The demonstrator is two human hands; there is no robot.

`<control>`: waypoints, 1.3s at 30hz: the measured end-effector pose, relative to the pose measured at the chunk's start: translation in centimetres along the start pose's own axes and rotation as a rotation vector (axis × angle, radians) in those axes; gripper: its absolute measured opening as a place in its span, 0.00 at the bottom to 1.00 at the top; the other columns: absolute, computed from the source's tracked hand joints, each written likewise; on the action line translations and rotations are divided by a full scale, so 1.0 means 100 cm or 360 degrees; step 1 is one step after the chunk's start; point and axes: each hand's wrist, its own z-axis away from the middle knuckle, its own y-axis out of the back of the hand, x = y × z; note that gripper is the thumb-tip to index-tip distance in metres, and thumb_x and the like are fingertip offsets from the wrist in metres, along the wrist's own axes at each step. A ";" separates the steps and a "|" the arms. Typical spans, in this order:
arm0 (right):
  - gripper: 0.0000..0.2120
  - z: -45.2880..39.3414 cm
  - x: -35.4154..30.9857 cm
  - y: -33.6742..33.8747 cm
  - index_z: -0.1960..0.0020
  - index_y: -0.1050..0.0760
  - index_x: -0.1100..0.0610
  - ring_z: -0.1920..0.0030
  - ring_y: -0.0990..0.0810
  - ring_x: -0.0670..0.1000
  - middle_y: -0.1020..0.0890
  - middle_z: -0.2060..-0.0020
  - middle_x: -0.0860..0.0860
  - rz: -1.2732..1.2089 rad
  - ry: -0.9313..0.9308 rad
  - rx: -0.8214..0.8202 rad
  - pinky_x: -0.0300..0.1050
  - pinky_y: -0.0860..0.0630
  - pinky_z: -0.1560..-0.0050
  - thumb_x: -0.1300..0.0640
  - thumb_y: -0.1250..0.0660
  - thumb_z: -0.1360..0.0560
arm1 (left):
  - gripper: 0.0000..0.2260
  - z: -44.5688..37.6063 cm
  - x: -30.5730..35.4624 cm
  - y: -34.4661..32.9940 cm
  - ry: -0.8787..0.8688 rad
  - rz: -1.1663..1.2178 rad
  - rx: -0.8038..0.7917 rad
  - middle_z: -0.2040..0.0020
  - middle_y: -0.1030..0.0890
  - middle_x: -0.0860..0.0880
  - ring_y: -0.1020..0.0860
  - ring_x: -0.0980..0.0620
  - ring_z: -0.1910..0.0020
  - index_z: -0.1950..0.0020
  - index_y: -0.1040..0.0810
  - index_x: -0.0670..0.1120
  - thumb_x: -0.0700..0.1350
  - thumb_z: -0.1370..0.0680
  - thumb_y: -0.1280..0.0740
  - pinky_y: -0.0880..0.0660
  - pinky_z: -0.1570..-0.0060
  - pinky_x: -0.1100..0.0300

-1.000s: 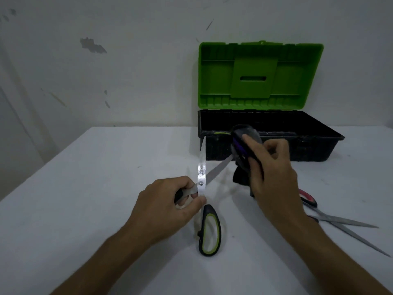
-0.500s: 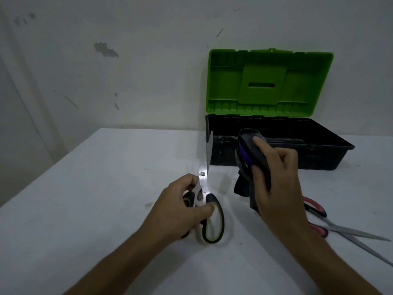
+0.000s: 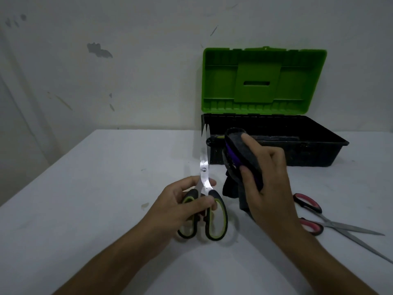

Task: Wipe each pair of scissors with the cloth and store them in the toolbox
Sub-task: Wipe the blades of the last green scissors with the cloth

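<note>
1. Two pairs of scissors showed: green-and-black-handled steel scissors and red-and-black-handled scissors lying open on the white tabletop.
2. One grey-and-purple cloth, one open green-lidded black plastic toolbox.
3. Left hand fingers clamped the green handles; right hand fingers gripped the cloth.
4. Blades, spread a second earlier, had closed upright.
</note>
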 end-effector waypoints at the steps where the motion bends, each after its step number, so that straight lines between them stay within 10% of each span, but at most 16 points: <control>1: 0.26 0.000 -0.001 0.001 0.25 0.36 0.53 0.47 0.30 0.39 0.33 0.46 0.51 -0.0009 0.0008 0.0011 0.25 0.33 0.48 0.62 0.38 0.21 | 0.10 0.000 0.001 -0.001 0.0007 0.0047 0.0009 0.61 0.17 0.46 0.18 0.51 0.61 0.45 0.18 0.52 0.41 0.23 0.32 0.22 0.59 0.63; 12: 0.17 0.003 -0.008 -0.003 0.34 0.25 0.51 0.50 0.24 0.50 0.27 0.42 0.55 0.0136 0.0358 -0.0090 0.40 0.21 0.54 0.58 0.37 0.22 | 0.29 0.000 -0.001 -0.004 0.0262 0.0017 0.0088 0.61 0.17 0.49 0.18 0.50 0.65 0.40 0.32 0.52 0.34 0.33 0.22 0.22 0.63 0.59; 18: 0.28 0.006 -0.008 -0.002 0.26 0.32 0.50 0.39 0.28 0.55 0.32 0.30 0.53 0.0271 0.0531 -0.0653 0.45 0.29 0.40 0.64 0.35 0.25 | 0.33 0.001 0.004 -0.005 0.0239 0.0167 0.0129 0.52 0.21 0.39 0.18 0.50 0.64 0.37 0.32 0.48 0.33 0.38 0.24 0.23 0.65 0.60; 24: 0.33 -0.001 0.010 -0.004 0.26 0.32 0.48 0.48 0.29 0.56 0.32 0.29 0.53 0.0445 0.0615 -0.0572 0.46 0.25 0.48 0.69 0.37 0.28 | 0.33 0.003 0.004 -0.004 0.0300 0.0188 0.0013 0.60 0.18 0.45 0.19 0.49 0.64 0.36 0.31 0.47 0.38 0.38 0.23 0.23 0.63 0.59; 34: 0.30 -0.008 0.022 0.014 0.27 0.31 0.58 0.51 0.28 0.60 0.28 0.35 0.60 0.0615 0.0246 -0.0054 0.54 0.25 0.52 0.74 0.35 0.27 | 0.14 0.008 0.011 -0.009 0.0256 -0.0075 -0.0376 0.64 0.19 0.46 0.21 0.51 0.68 0.47 0.19 0.42 0.37 0.31 0.26 0.24 0.63 0.64; 39: 0.25 0.006 -0.004 0.003 0.29 0.28 0.53 0.48 0.28 0.55 0.31 0.33 0.53 0.0388 0.0571 -0.0380 0.45 0.25 0.54 0.65 0.41 0.25 | 0.06 0.005 0.010 -0.002 0.0183 -0.0122 -0.0248 0.68 0.19 0.46 0.22 0.51 0.71 0.50 0.18 0.39 0.32 0.26 0.30 0.25 0.66 0.63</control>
